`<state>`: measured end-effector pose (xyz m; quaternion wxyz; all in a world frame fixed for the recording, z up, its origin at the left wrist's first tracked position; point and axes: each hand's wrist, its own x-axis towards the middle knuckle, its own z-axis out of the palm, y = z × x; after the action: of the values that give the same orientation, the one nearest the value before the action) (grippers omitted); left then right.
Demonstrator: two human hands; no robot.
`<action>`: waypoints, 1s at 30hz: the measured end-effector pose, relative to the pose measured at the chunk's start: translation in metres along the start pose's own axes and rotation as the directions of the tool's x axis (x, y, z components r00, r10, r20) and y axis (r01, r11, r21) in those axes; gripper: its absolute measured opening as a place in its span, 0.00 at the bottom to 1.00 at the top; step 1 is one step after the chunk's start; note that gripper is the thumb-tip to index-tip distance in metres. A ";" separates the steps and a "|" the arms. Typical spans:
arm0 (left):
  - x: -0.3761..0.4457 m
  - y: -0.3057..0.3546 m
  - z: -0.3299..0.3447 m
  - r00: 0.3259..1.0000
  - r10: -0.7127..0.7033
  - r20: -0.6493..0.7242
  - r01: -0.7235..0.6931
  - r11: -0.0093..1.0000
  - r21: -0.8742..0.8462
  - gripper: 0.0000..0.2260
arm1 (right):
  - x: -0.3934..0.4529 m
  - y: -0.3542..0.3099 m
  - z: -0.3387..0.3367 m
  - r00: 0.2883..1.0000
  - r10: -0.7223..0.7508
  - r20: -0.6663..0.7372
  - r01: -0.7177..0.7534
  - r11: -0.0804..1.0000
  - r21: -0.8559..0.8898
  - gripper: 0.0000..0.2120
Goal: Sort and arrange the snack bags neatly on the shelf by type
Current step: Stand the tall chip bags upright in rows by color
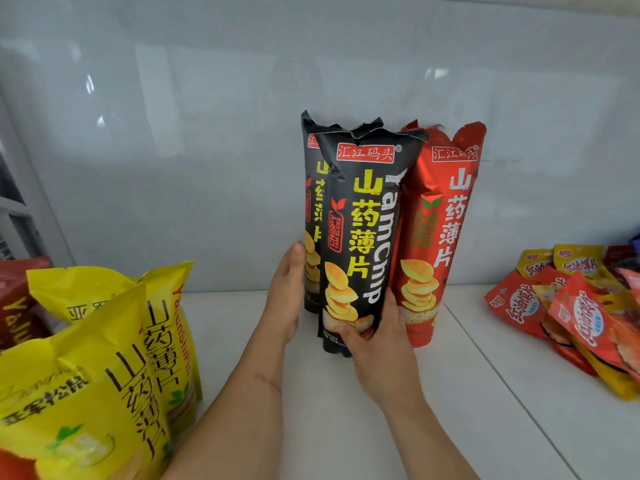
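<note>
Nearest, at the lower left, three yellow bags point(86, 375) stand crowded together on the white shelf point(485, 410), with a dark red bag point(17, 306) partly hidden behind them at the left edge. Two bare forearms reach up from the bottom toward the middle of the shelf. The right hand point(377, 341) grips the lower end of the front black bag point(360, 237), thumb curled across its face and fingers wrapped round its right side, holding it upright with its base at the shelf. The left hand point(285, 292) lies with straight fingers pressed flat against the left side of the rear black bag point(311, 202), which stands just behind the front one, touching it. Just right of the pair, touching them, a tall red bag point(440, 237) stands upright close to the glossy white wall point(207, 133). Well apart on the right, a loose pile of small red and yellow packets point(571, 313) lies overlapping on the shelf.
</note>
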<state>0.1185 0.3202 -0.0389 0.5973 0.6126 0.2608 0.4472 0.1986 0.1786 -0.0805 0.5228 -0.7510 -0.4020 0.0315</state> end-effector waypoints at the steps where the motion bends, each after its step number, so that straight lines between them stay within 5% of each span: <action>1: -0.001 0.001 0.001 1.000 0.014 0.005 -0.014 1.000 0.012 0.21 | 0.000 0.000 0.000 1.000 0.003 -0.004 -0.003 1.000 -0.007 0.44; 6: 0.008 -0.006 0.008 0.999 0.033 -0.019 -0.033 0.999 0.006 0.21 | 0.000 0.001 0.002 1.000 0.010 0.002 -0.010 1.000 -0.019 0.44; 11: 0.017 -0.015 0.013 0.995 -0.050 -0.084 0.046 0.998 -0.044 0.49 | 0.001 0.002 0.003 1.000 0.013 0.015 -0.014 1.000 0.009 0.44; 19: 0.022 -0.031 0.014 0.994 -0.032 -0.109 0.029 0.999 -0.029 0.36 | 0.001 0.002 -0.001 1.000 -0.009 0.029 0.008 1.000 0.025 0.43; 23: 0.004 -0.017 0.016 0.995 -0.003 -0.100 -0.007 0.994 -0.107 0.43 | 0.000 0.002 -0.001 0.999 -0.024 0.046 0.024 1.000 0.019 0.42; 27: -0.013 -0.008 0.021 0.996 0.037 -0.082 -0.046 0.992 -0.114 0.38 | -0.001 0.002 -0.001 0.998 -0.038 0.056 0.037 0.999 0.005 0.41; 30: -0.018 -0.010 0.023 0.995 0.060 -0.076 -0.065 0.996 -0.056 0.50 | 0.000 0.002 -0.001 0.998 -0.035 0.057 0.036 0.999 -0.006 0.41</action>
<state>0.1322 0.2952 -0.0497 0.5905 0.5858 0.2503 0.4954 0.2001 0.1779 -0.0813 0.5090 -0.7446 -0.4299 0.0419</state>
